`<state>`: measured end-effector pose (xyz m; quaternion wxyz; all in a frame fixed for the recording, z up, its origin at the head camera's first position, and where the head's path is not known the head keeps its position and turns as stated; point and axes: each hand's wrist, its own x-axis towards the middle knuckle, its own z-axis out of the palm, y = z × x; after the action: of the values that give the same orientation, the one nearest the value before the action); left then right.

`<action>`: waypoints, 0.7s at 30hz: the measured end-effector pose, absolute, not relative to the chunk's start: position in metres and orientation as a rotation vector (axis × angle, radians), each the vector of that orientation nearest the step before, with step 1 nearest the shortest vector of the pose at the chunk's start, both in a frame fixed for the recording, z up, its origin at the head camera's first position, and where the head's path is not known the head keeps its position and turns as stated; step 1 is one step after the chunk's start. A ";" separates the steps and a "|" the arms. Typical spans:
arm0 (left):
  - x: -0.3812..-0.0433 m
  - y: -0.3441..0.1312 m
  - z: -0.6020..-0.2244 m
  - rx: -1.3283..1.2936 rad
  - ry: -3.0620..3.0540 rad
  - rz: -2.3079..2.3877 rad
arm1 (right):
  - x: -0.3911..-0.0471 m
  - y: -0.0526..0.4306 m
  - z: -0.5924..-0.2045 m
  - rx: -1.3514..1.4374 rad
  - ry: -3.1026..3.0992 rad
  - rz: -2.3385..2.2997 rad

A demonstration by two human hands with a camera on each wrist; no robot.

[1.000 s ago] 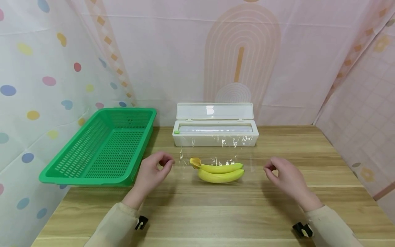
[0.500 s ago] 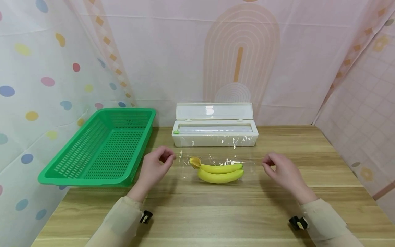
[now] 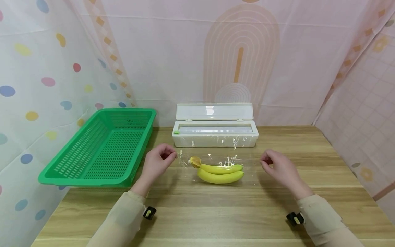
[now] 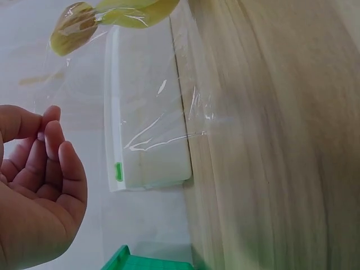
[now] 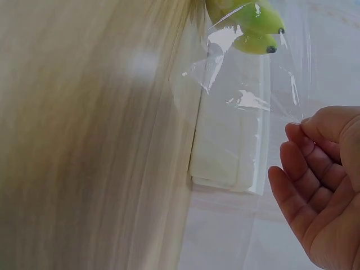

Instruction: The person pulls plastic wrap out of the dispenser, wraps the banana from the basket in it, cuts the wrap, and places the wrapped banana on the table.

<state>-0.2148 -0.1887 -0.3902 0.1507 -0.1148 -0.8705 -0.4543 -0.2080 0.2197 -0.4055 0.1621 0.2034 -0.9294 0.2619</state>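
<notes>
A clear sheet of plastic wrap (image 5: 247, 100) stretches between my two hands and over the bananas. Thumb and index finger of my left hand (image 3: 158, 161) pinch its left edge, seen closer in the left wrist view. On the other side my right hand (image 3: 280, 168) pinches the right edge between thumb and index finger. Two yellow bananas (image 3: 220, 176), joined at a brown stem on the left, lie on the table between the hands. Behind them stands a white wrap dispenser box (image 3: 216, 140), its lid raised, with a roll inside. The film's far part reaches toward the box's front.
A green plastic basket (image 3: 123, 147) stands at the left, close to my left forearm. The wooden table (image 3: 222, 216) meets patterned curtains (image 3: 172, 61) at the back and sides. A small green slider (image 3: 176, 132) sits at the box's left end.
Both hands have moved slightly away from me and inward, still pinching the film. Glints on the wrap over the bananas have shifted. The bananas, box and basket stay in place.
</notes>
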 end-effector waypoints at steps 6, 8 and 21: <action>-0.221 -0.189 -0.391 -0.234 -2.556 -1.433 | -0.212 0.218 -0.409 0.590 -2.656 0.759; -0.223 -0.190 -0.392 -0.206 -2.568 -1.490 | -0.214 0.218 -0.410 0.596 -2.655 0.774; -0.233 -0.194 -0.401 -0.176 -2.625 -1.643 | -0.221 0.215 -0.413 0.618 -2.706 0.773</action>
<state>-0.2331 -0.1942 -0.4009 0.0201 -0.0567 -0.8462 -0.5295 -0.2205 0.2149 -0.4130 0.1300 0.2126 -0.9312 0.2659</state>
